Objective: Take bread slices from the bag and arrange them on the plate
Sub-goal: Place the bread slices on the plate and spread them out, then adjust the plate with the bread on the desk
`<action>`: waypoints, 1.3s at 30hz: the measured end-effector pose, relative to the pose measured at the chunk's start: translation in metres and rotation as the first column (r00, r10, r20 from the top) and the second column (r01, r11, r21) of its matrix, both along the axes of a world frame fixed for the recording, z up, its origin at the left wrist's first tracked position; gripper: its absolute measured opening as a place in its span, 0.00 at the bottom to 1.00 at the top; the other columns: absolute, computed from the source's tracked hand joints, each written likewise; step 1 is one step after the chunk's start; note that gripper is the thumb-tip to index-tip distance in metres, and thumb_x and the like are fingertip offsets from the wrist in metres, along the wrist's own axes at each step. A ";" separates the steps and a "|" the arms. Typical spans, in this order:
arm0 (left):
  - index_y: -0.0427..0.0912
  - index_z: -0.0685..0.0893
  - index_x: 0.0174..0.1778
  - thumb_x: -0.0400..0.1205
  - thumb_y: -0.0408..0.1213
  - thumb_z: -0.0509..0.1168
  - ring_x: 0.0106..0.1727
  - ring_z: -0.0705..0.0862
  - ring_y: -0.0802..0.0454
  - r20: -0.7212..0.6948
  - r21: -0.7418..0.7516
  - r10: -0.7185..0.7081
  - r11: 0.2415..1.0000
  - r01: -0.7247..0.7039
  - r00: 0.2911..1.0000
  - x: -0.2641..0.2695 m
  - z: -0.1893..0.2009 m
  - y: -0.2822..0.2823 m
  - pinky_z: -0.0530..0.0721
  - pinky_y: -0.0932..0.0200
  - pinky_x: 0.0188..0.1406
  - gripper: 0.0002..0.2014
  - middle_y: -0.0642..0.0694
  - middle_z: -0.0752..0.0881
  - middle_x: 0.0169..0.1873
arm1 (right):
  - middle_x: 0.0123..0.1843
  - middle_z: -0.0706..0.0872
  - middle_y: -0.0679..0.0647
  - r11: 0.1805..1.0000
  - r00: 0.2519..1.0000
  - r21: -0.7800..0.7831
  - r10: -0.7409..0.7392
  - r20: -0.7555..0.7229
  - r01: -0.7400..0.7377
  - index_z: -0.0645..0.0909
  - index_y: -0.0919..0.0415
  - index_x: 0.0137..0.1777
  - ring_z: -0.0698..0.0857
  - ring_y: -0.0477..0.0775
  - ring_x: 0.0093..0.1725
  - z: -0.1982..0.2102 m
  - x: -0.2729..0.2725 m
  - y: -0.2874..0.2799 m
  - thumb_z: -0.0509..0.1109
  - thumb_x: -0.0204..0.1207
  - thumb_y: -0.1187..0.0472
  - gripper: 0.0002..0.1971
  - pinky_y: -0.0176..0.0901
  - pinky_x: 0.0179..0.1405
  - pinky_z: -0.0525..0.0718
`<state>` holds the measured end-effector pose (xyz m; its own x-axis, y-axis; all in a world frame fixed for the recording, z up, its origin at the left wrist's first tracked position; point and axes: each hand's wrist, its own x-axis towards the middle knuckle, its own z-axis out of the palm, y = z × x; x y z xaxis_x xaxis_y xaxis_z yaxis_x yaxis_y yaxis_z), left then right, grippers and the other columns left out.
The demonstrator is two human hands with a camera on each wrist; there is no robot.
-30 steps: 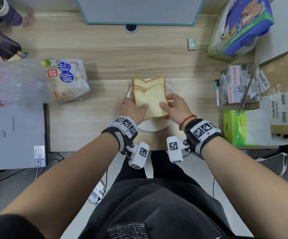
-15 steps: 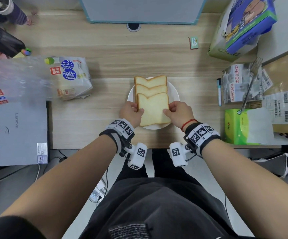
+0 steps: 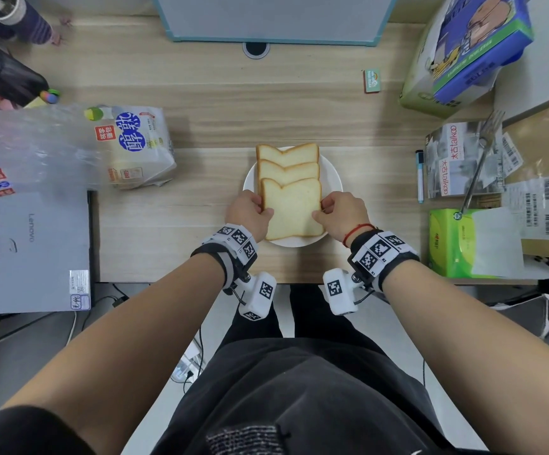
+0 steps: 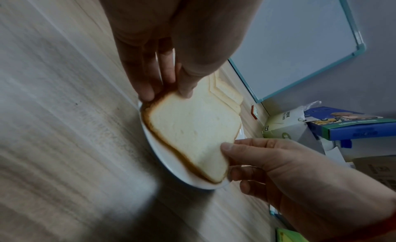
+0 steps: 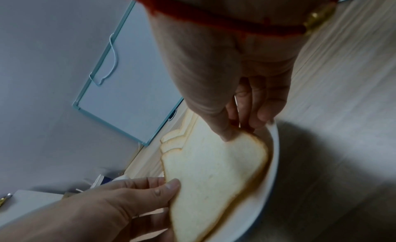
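Pinching opposite edges of the front slice (image 3: pixel 291 208), left hand (image 3: pixel 248 213) and right hand (image 3: pixel 340 211) risk tearing it or nudging it past the plate (image 3: pixel 332 172) rim

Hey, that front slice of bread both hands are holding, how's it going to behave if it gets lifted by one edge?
The front slice will probably flop: it looks thin and soft. The left hand and right hand each pinch a side, which suggests one-sided support would let it sag. It seems light. The crumb would likely dent or tear under a hard pinch. Lying flat on the plate, it shouldn't roll.
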<state>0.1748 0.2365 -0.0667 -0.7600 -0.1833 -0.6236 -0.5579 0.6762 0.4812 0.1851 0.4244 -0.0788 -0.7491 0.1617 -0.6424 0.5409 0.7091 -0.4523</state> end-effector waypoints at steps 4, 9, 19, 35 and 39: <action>0.38 0.80 0.61 0.80 0.39 0.69 0.57 0.84 0.46 0.015 -0.021 -0.019 1.000 0.019 1.000 -0.002 -0.002 0.000 0.72 0.62 0.46 0.16 0.42 0.89 0.53 | 0.53 0.90 0.55 1.000 1.000 -0.001 0.003 0.014 -0.003 0.86 0.59 0.55 0.86 0.56 0.56 -0.001 -0.002 0.001 0.74 0.72 0.55 0.14 0.36 0.47 0.74; 0.38 0.73 0.66 0.76 0.41 0.72 0.61 0.81 0.39 -0.016 -0.084 0.037 0.996 -0.038 0.999 -0.004 -0.003 -0.001 0.79 0.53 0.55 0.25 0.37 0.79 0.64 | 0.61 0.79 0.57 0.998 0.996 0.052 -0.034 -0.087 0.039 0.78 0.59 0.58 0.81 0.57 0.52 -0.001 -0.002 0.003 0.75 0.70 0.55 0.18 0.41 0.50 0.75; 0.35 0.75 0.66 0.77 0.26 0.59 0.59 0.82 0.37 0.146 -0.076 0.042 0.997 -0.031 0.988 -0.028 -0.007 -0.014 0.81 0.51 0.48 0.20 0.36 0.83 0.61 | 0.58 0.86 0.65 0.992 0.994 0.123 -0.031 0.107 0.018 0.76 0.62 0.62 0.84 0.69 0.55 -0.002 -0.031 0.015 0.63 0.73 0.70 0.17 0.49 0.47 0.83; 0.42 0.72 0.72 0.78 0.27 0.58 0.66 0.81 0.39 0.073 0.021 0.047 0.999 -0.049 0.996 -0.114 -0.007 -0.019 0.82 0.48 0.61 0.24 0.42 0.82 0.67 | 0.59 0.86 0.66 0.991 0.992 0.092 -0.108 0.061 0.102 0.76 0.62 0.62 0.86 0.72 0.54 -0.011 -0.123 0.010 0.59 0.71 0.71 0.19 0.61 0.54 0.88; 0.41 0.71 0.73 0.77 0.25 0.57 0.68 0.80 0.39 0.066 0.036 0.018 0.999 -0.020 0.998 -0.116 -0.007 -0.023 0.81 0.49 0.63 0.26 0.41 0.81 0.68 | 0.60 0.86 0.67 0.991 0.991 0.077 -0.111 0.074 0.105 0.76 0.61 0.63 0.86 0.72 0.54 -0.012 -0.125 0.011 0.59 0.71 0.70 0.20 0.61 0.54 0.88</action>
